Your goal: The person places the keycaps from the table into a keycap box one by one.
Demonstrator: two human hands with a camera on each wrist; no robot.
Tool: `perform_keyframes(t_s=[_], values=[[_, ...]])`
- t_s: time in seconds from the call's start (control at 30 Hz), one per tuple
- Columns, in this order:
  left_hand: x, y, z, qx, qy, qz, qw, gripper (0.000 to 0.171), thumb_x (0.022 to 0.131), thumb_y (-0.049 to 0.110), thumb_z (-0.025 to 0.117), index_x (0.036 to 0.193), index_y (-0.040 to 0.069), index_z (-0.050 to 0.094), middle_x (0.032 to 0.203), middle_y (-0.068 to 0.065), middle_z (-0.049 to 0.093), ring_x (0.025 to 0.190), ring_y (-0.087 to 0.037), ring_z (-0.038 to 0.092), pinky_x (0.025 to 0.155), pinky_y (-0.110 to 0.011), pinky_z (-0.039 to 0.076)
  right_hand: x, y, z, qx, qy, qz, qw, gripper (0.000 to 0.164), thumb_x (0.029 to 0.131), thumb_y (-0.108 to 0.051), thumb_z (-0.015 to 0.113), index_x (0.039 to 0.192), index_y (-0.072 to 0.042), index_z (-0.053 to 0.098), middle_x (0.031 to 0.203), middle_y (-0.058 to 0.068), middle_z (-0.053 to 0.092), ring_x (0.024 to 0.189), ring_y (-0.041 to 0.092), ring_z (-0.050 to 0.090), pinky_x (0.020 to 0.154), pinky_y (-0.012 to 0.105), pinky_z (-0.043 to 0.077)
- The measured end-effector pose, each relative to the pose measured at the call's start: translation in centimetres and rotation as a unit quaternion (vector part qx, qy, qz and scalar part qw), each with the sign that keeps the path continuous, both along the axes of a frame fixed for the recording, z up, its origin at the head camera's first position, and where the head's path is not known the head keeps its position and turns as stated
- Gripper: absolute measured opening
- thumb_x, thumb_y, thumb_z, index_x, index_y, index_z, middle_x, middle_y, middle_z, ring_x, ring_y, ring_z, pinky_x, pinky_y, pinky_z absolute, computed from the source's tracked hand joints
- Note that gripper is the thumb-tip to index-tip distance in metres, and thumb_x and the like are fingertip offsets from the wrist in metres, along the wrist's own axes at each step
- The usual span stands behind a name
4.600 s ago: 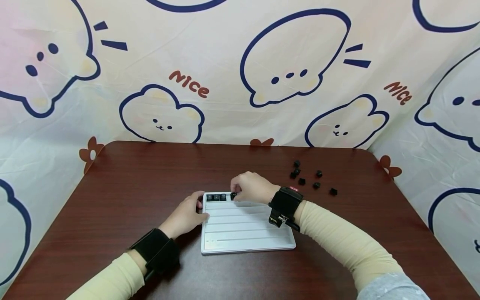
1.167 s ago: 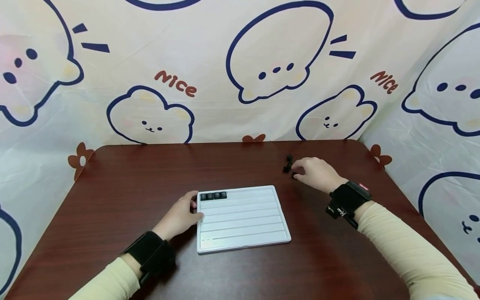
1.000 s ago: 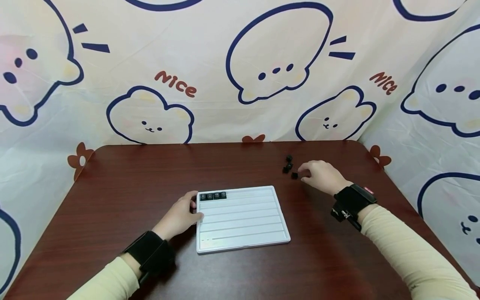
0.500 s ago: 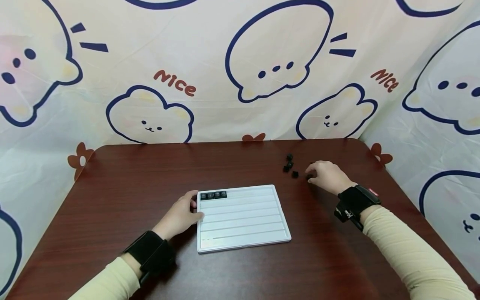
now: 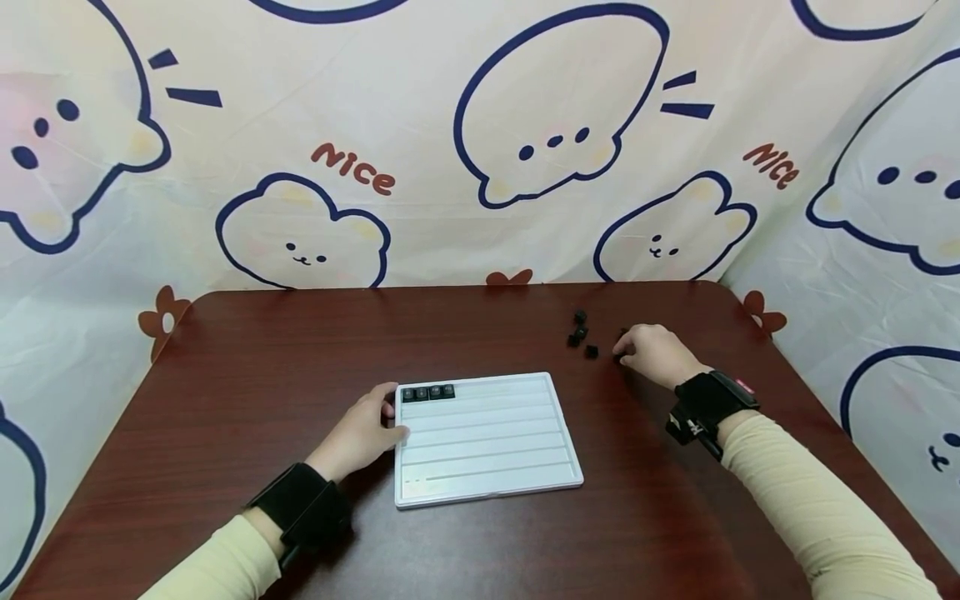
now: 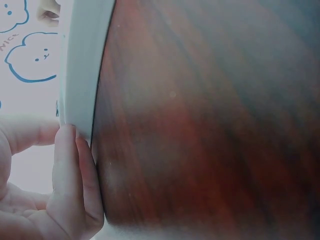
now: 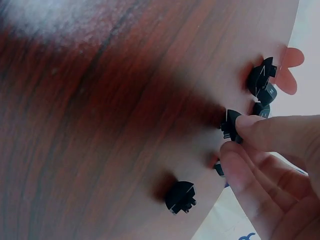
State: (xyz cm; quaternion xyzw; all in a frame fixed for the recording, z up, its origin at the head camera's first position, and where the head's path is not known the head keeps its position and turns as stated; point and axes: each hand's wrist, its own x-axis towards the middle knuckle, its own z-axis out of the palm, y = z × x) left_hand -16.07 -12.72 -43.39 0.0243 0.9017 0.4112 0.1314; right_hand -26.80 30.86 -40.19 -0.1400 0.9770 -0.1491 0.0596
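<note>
A white board (image 5: 487,442) with long ridges lies on the table, a row of several black keycaps (image 5: 428,392) in its top left corner. My left hand (image 5: 362,432) holds its left edge, with the thumb at the rim and the index finger near the upper corner. In the left wrist view, fingertips of the left hand (image 6: 65,175) press against the board's side wall (image 6: 85,65). To the right of the board, my right hand (image 5: 660,354) is low over the table. Between its thumb and index finger it pinches a black keycap (image 7: 231,125), prongs showing on its underside.
Several loose keycaps (image 5: 581,332) lie left of the right hand, toward the back of the brown table (image 5: 337,333). In the right wrist view another keycap (image 7: 180,197) lies closer, and one (image 7: 219,167) sits partly behind the fingers. A printed cloth (image 5: 420,233) hangs behind.
The right hand was at the board's top row 4.6 seconds ago; a fourth keycap is now in that row. It then moved to the loose keycaps and shifted right to another. The left hand stayed.
</note>
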Motion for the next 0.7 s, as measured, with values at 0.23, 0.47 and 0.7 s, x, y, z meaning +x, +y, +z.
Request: perform_keyframes(t_s=[0.23, 0.47, 0.7], values=[[-0.01, 0.08, 0.11, -0.001, -0.004, 0.002, 1.0000, 0.070, 0.092, 0.003, 0.072, 0.152, -0.006, 0.038, 0.107, -0.014, 0.054, 0.084, -0.023, 0.051, 0.071, -0.035, 0.044, -0.20, -0.03, -0.16, -0.004, 0.003, 0.001, 1.000, 0.009, 0.091, 0.000, 0.072, 0.098, 0.003, 0.077, 0.105, 0.021, 0.070, 0.097, 0.036, 0.064, 0.079, 0.050, 0.053], [-0.03, 0.10, 0.12, -0.001, -0.003, 0.001, 1.0000, 0.069, 0.092, 0.003, 0.073, 0.151, -0.007, 0.039, 0.106, -0.013, 0.054, 0.084, -0.023, 0.051, 0.071, -0.034, 0.044, -0.37, 0.11, -0.39, -0.011, 0.009, 0.010, 1.000, 0.015, 0.090, 0.010, 0.067, 0.099, 0.002, 0.076, 0.105, 0.021, 0.070, 0.100, 0.039, 0.065, 0.082, 0.051, 0.054], [-0.16, 0.03, -0.03, 0.000, -0.002, 0.001, 1.0000, 0.071, 0.091, 0.004, 0.073, 0.151, -0.006, 0.038, 0.107, -0.013, 0.055, 0.080, -0.021, 0.051, 0.069, -0.032, 0.044, -0.47, 0.17, -0.48, -0.004, 0.005, -0.001, 1.000, 0.009, 0.090, 0.003, 0.071, 0.096, -0.002, 0.077, 0.103, 0.019, 0.071, 0.095, 0.036, 0.065, 0.078, 0.049, 0.053]])
